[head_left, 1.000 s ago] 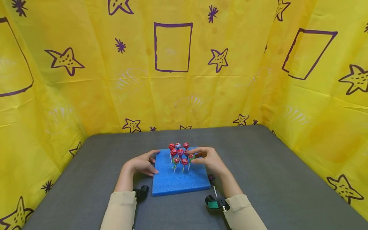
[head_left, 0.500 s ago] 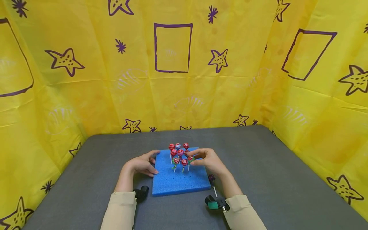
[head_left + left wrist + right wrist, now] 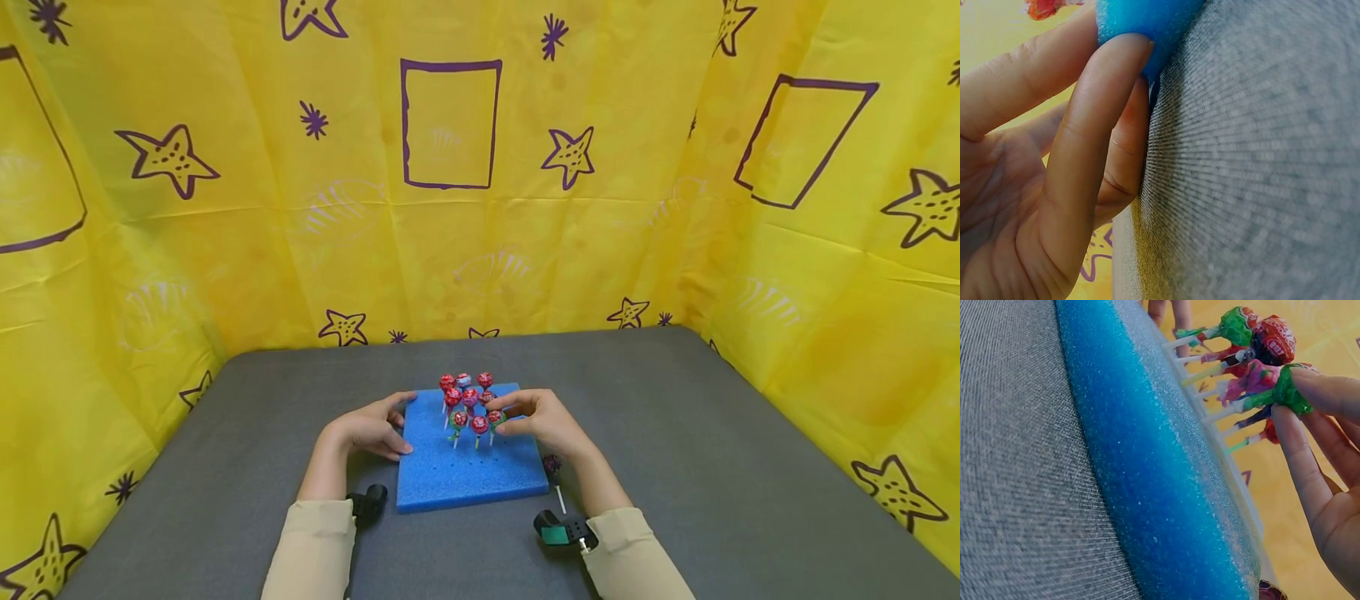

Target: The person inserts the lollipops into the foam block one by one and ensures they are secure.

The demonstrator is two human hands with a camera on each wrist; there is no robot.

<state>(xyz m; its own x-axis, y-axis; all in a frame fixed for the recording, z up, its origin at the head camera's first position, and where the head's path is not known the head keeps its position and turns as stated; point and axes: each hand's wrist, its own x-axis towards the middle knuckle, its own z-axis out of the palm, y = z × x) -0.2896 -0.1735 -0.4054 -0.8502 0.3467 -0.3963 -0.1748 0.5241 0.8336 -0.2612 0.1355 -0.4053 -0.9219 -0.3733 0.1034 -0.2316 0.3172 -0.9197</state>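
Note:
A blue foam block (image 3: 472,487) lies on the table, with several wrapped lollipops standing stick-down in its top. My left hand (image 3: 369,429) grips the block's left edge; in the left wrist view its fingertips (image 3: 1119,59) press against the blue foam (image 3: 1141,22). Over the block's right side, my right hand (image 3: 542,418) pinches the head of a green-and-red lollipop (image 3: 496,417) between thumb and fingers. The right wrist view shows this green wrapper (image 3: 1290,390) between the fingertips, its white stick reaching the foam. Beside it stand a pink-wrapped lollipop (image 3: 1254,380) and a dark red one (image 3: 1274,340).
A dark-wrapped lollipop (image 3: 552,467) lies on the grey table (image 3: 675,467), just right of the block and near my right forearm. Small holes dot the foam's front part. Yellow patterned cloth (image 3: 450,250) walls in the table at the back and sides.
The green-and-red lollipop has shifted slightly down and left in the head view, along with my right fingers. The left hand and the block stay where they were.

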